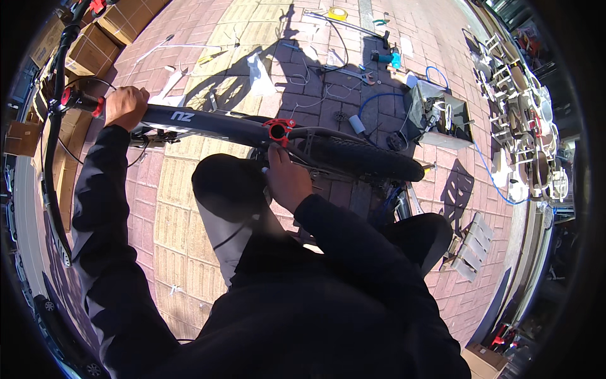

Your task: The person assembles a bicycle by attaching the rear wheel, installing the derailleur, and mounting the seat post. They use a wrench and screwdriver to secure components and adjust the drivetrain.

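A dark bicycle frame with pale lettering lies across in front of me, its handlebar at the left and its rear tyre at the right. My left hand is wrapped over the front of the frame's top tube, beside the red-ringed head tube. At the other end, a red seat clamp surrounds the open, seatless seat tube. My right hand is just below this clamp, fingertips curled in against its near side. A small pale bit shows by its thumb; what the fingers grip is hidden.
Tools and cables lie strewn on the brick paving, among them a teal power tool, a yellow tape roll and an adjustable wrench. A metal box of parts stands right. Cardboard boxes line the left.
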A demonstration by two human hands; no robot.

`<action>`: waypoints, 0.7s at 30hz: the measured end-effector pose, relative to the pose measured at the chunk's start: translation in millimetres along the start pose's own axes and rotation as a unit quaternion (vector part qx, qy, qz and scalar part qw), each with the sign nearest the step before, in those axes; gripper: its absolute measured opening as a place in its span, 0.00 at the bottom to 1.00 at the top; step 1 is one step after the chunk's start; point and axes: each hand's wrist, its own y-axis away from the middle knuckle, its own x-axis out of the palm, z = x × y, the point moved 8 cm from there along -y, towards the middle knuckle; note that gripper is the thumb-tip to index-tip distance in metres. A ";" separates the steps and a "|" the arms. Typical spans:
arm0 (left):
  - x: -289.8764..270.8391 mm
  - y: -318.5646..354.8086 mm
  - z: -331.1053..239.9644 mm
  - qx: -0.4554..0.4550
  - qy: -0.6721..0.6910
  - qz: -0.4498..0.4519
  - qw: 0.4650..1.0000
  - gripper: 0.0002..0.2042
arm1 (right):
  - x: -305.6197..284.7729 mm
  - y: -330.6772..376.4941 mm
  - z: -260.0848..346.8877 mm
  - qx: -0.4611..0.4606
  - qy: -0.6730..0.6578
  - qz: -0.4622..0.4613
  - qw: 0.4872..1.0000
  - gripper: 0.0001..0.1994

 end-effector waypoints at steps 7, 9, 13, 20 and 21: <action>22.4 42.0 42.5 -0.030 -0.033 -0.007 0.999 0.23 | 30.1 -19.5 24.6 0.041 -0.106 0.081 0.990 0.13; 27.4 56.0 51.3 -0.009 0.005 -0.027 1.000 0.20 | 30.3 -15.3 29.7 0.036 -0.127 0.084 0.988 0.14; 28.0 70.0 64.9 -0.002 0.047 -0.083 0.995 0.17 | 26.3 -5.8 35.9 0.009 -0.144 0.078 0.986 0.14; 30.5 83.3 80.9 -0.079 0.025 -0.002 0.997 0.18 | 25.0 2.8 37.8 -0.009 -0.113 0.120 0.986 0.15; 28.2 82.4 82.2 -0.086 0.024 -0.012 0.996 0.19 | 23.1 1.9 37.4 -0.007 -0.115 0.116 0.987 0.15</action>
